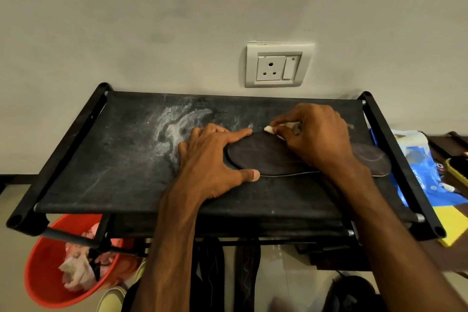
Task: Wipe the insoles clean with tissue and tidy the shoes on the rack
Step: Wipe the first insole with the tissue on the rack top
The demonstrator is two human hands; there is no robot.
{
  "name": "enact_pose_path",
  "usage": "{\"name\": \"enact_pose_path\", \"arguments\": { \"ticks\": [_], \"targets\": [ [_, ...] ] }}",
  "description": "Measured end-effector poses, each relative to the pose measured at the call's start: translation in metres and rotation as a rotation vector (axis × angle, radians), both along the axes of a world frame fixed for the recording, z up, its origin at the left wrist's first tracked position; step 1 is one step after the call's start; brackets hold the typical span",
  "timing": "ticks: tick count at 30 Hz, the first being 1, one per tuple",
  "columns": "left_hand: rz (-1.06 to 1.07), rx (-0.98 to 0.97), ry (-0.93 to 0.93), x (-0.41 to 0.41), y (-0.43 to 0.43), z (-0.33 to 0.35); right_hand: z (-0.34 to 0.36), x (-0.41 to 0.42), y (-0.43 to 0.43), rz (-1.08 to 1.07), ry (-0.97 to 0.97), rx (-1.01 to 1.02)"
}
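A dark insole (pixel 263 153) lies lengthwise on the black fabric top shelf of the shoe rack (pixel 121 159), toe end to the left. My left hand (pixel 215 159) presses flat on that toe end, fingers spread and thumb at the near edge. My right hand (pixel 314 134) holds a small wad of white tissue (pixel 269 129) in its curled fingers at the insole's far edge. The insole's heel end (pixel 372 159) shows past my right wrist.
White dusty smears (pixel 182 124) mark the shelf's left half. An orange bucket (pixel 50 271) with used tissues stands below left. Shoes and dark insoles (pixel 245 273) sit under the rack. A blue bag (pixel 425 172) and yellow item lie to the right. A wall socket (pixel 277 66) is behind.
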State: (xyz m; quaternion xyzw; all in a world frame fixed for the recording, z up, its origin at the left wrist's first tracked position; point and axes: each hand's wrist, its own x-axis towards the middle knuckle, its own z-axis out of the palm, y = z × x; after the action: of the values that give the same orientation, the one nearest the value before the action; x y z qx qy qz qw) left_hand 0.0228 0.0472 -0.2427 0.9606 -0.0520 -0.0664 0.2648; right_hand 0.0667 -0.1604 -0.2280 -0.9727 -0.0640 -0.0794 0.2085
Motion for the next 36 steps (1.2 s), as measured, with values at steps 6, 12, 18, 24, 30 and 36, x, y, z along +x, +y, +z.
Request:
{"name": "enact_pose_path", "arguments": {
  "ticks": [6, 12, 18, 24, 30, 36],
  "targets": [
    [0.014, 0.004, -0.007, 0.000, 0.000, -0.001, 0.026, -0.011, -0.011, 0.169, 0.305, -0.159],
    [0.021, -0.016, -0.004, -0.001, -0.001, -0.001, 0.042, -0.022, -0.026, 0.309, 0.498, -0.139],
    [0.006, -0.006, 0.002, 0.001, -0.001, -0.001, 0.028, -0.014, -0.022, 0.175, 0.326, -0.147],
    [-0.005, 0.012, 0.000, 0.000, -0.001, 0.000, 0.004, 0.000, -0.007, 0.015, 0.068, -0.087],
    [0.028, -0.013, -0.011, 0.000, 0.000, -0.002, 0.001, 0.001, -0.009, 0.092, 0.105, -0.074],
    [0.030, -0.008, -0.008, 0.001, -0.002, -0.003, 0.032, -0.021, -0.022, 0.388, 0.536, -0.050]
  ]
}}
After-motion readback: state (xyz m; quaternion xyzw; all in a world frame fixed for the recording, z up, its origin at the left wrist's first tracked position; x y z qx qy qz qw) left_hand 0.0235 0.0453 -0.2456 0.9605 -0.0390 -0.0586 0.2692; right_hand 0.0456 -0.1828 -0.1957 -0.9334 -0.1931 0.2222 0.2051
